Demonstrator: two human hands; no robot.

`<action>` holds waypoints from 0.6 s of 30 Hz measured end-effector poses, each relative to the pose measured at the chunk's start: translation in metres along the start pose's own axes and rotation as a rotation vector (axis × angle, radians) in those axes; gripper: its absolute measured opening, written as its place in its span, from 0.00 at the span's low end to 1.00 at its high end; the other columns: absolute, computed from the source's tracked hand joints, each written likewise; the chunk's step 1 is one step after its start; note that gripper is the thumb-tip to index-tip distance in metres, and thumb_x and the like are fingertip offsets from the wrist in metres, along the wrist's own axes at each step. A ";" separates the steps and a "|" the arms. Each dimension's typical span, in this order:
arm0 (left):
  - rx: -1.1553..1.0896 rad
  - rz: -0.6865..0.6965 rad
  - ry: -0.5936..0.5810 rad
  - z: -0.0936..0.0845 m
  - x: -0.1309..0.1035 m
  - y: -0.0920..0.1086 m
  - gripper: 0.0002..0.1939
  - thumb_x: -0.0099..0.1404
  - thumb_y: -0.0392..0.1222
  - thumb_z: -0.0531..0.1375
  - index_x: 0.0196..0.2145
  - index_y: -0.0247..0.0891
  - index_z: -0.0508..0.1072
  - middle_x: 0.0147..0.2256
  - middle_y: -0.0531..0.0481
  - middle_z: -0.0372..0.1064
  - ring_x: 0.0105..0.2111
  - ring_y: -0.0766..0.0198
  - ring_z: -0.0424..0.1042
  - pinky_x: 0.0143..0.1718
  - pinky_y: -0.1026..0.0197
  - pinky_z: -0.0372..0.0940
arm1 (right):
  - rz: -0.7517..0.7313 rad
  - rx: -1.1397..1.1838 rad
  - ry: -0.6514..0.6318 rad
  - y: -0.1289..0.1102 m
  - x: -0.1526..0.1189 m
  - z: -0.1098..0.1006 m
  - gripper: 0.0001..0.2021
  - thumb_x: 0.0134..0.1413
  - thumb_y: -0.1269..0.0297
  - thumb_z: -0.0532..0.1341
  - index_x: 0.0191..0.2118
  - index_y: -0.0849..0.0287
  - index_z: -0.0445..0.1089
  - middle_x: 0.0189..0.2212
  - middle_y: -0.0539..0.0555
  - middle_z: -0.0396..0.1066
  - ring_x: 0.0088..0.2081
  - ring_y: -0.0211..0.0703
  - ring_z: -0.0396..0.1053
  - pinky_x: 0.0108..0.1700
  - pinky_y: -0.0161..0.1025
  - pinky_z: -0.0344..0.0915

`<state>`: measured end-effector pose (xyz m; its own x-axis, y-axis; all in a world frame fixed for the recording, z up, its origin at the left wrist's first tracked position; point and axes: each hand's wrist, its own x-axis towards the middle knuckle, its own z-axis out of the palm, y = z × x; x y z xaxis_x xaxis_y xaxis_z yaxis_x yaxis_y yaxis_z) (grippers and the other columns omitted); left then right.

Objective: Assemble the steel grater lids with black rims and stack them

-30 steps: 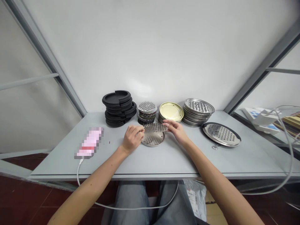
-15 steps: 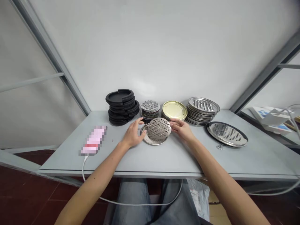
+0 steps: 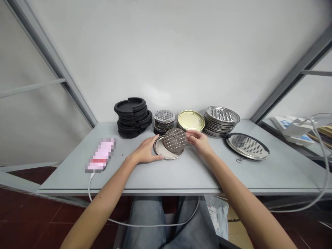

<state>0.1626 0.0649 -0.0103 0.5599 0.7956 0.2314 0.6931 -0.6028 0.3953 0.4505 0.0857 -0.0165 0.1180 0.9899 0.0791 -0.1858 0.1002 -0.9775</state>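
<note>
My right hand (image 3: 199,141) pinches the right edge of a round metal grater disc (image 3: 175,140) dotted with raised holes. The disc is tilted over a shallow round metal dish (image 3: 166,153) that lies on the table, hiding much of its inside. My left hand (image 3: 145,150) grips the dish's left side, thumb at the near rim and fingers at the far rim. Just behind the dish stands a stack of small grater discs (image 3: 164,119). Beside it is a stack of gold-coloured round lids (image 3: 191,121).
Black notched rings (image 3: 132,117) are stacked at the back left. Larger metal grater plates (image 3: 221,121) form a pile at the back right. A black-edged round grater (image 3: 247,147) lies to the right, near small wire pieces (image 3: 240,160). A phone (image 3: 101,155) with a white cable lies left.
My left hand has gone from hovering beside the dish to gripping its rim. The grater disc in my right hand has changed its tilt and looks darker.
</note>
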 end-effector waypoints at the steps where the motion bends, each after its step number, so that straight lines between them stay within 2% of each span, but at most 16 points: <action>1: -0.009 -0.018 0.002 0.000 0.000 0.000 0.52 0.56 0.63 0.64 0.67 0.35 0.47 0.64 0.33 0.52 0.63 0.41 0.54 0.62 0.42 0.53 | -0.020 0.021 0.026 0.000 0.000 -0.001 0.20 0.31 0.61 0.75 0.36 0.58 0.74 0.32 0.53 0.77 0.32 0.41 0.74 0.36 0.39 0.73; 6: -0.030 -0.076 0.047 0.000 0.001 0.003 0.40 0.64 0.59 0.57 0.66 0.36 0.51 0.62 0.37 0.56 0.62 0.45 0.57 0.62 0.45 0.54 | -0.033 0.093 0.078 -0.004 -0.002 -0.003 0.22 0.30 0.59 0.75 0.35 0.59 0.74 0.32 0.52 0.76 0.31 0.38 0.73 0.36 0.36 0.72; 13: -0.006 -0.013 0.072 -0.002 0.002 0.004 0.34 0.63 0.56 0.59 0.61 0.37 0.60 0.60 0.40 0.60 0.61 0.47 0.57 0.63 0.45 0.52 | 0.056 0.025 0.042 -0.003 -0.003 0.000 0.19 0.27 0.63 0.75 0.32 0.60 0.75 0.28 0.53 0.76 0.28 0.38 0.72 0.32 0.36 0.72; 18: -0.010 0.002 0.079 -0.001 0.002 0.004 0.34 0.61 0.56 0.61 0.59 0.38 0.62 0.57 0.40 0.63 0.60 0.46 0.59 0.62 0.44 0.54 | 0.032 -0.050 0.012 -0.001 -0.003 0.000 0.17 0.31 0.64 0.73 0.33 0.60 0.75 0.29 0.54 0.76 0.28 0.39 0.73 0.32 0.37 0.72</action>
<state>0.1654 0.0641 -0.0072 0.5235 0.7969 0.3015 0.6870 -0.6041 0.4039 0.4499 0.0823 -0.0157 0.1247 0.9911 0.0460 -0.1405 0.0635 -0.9880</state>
